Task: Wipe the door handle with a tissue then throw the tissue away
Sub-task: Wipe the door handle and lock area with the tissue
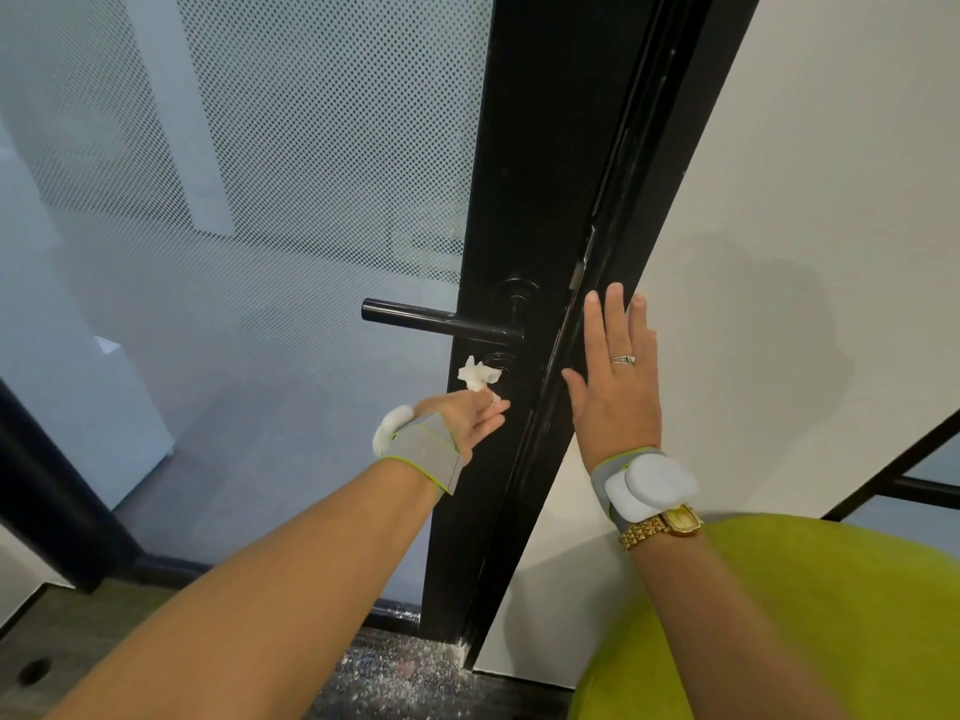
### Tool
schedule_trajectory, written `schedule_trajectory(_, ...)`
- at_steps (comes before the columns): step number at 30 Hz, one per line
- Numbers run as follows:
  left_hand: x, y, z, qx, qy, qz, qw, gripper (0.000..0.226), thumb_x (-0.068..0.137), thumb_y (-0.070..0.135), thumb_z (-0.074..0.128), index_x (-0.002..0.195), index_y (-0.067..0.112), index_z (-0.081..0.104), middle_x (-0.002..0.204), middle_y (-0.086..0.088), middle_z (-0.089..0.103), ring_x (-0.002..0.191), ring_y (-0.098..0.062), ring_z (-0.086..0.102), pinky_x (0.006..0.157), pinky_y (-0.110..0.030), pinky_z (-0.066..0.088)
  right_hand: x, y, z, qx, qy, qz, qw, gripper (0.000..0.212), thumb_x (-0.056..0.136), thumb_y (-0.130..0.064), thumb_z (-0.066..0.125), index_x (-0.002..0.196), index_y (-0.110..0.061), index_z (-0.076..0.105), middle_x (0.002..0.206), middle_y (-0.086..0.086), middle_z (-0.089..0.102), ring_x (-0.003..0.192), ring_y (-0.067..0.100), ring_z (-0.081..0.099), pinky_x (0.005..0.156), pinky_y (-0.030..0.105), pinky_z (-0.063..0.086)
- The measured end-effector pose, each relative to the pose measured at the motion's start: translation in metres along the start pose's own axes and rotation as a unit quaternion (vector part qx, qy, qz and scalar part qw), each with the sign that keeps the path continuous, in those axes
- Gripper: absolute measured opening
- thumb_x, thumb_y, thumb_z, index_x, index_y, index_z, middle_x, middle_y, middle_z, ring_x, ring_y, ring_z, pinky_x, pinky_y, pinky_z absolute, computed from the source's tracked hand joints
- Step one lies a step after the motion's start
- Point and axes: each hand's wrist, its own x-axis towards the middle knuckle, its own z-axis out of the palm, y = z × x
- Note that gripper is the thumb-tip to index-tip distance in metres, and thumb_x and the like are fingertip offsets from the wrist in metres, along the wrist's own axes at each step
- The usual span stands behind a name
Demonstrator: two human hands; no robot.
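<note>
Honestly, with the left hand (pixel 480 413) pinching the crumpled tissue (pixel 477 375) just below the black door handle (pixel 441 321), and the right hand (pixel 615 387) flat and empty against the door frame (pixel 571 356), I'd lift slightly and rub along the whole bar.

We see a glossy black door handle (pixel 441 320) on a black door frame (pixel 524 210). The glass panel (pixel 291 163) carries a fine pattern of dark dots over pale blue-grey. The crumpled tissue (pixel 477 375) is white. Both wrists wear grey bands (pixel 427 449) edged in lime green, and beside one sits a gold watch (pixel 670 524). The wall (pixel 810 200) is off-white.
</note>
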Motion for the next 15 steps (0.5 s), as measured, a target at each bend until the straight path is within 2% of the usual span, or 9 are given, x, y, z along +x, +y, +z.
schedule_trajectory(2, -0.004, -0.004, 0.003, -0.041, -0.001, 0.001, 0.999, 0.037, 0.095, 0.005, 0.042, 0.131, -0.005, 0.041, 0.132, -0.017, 0.055, 0.123, -0.019, 0.053, 0.080, -0.016, 0.048, 0.000, -0.002, 0.000, 0.008, -0.001, 0.001, 1.000, 0.092, 0.070, -0.018, 0.077, 0.143, -0.012, 0.021, 0.149, 0.013, 0.030, 0.138, 0.030, 0.019, 0.106, 0.043, 0.020)
schedule_trajectory(7, -0.009, -0.003, 0.006, -0.064, 0.005, -0.002, 0.998, 0.035, 0.095, 0.004, 0.041, 0.128, -0.007, 0.043, 0.131, -0.018, 0.055, 0.122, -0.019, 0.054, 0.074, -0.018, 0.049, -0.001, -0.002, -0.002, 0.008, -0.008, 0.007, 1.000, 0.090, 0.071, -0.018, 0.076, 0.143, -0.012, 0.022, 0.149, 0.014, 0.030, 0.137, 0.026, 0.011, 0.107, 0.043, 0.020)
schedule_trajectory(10, -0.013, -0.001, 0.003, 0.016, 0.006, 0.003, 1.000, 0.032, 0.095, 0.004, 0.043, 0.125, -0.007, 0.047, 0.128, -0.018, 0.058, 0.119, -0.020, 0.056, 0.092, -0.023, 0.048, -0.001, -0.005, -0.004, 0.004, -0.016, 0.013, 1.000, 0.088, 0.072, -0.016, 0.076, 0.142, -0.011, 0.023, 0.149, 0.015, 0.031, 0.136, 0.028, 0.011, 0.107, 0.043, 0.020)
schedule_trajectory(11, -0.013, 0.000, 0.001, 0.054, 0.012, 0.015, 0.998, 0.031, 0.094, 0.003, 0.045, 0.123, -0.007, 0.049, 0.126, -0.019, 0.059, 0.118, -0.023, 0.058, 0.093, -0.026, 0.048, 0.000, -0.006, -0.005, 0.003, -0.020, 0.015, 1.000, 0.088, 0.072, -0.015, 0.076, 0.142, -0.011, 0.024, 0.149, 0.016, 0.031, 0.136, 0.029, 0.012, 0.107, 0.043, 0.020)
schedule_trajectory(15, -0.019, 0.007, -0.013, 0.168, 0.059, 0.104, 0.978, 0.016, 0.086, -0.001, 0.056, 0.100, -0.008, 0.059, 0.106, -0.025, 0.067, 0.096, -0.030, 0.067, 0.075, -0.030, 0.054, -0.011, -0.020, -0.010, 0.051, -0.026, 0.029, 0.998, 0.075, 0.076, -0.009, 0.070, 0.139, -0.007, 0.030, 0.146, 0.019, 0.035, 0.137, 0.031, 0.019, 0.108, 0.043, 0.019)
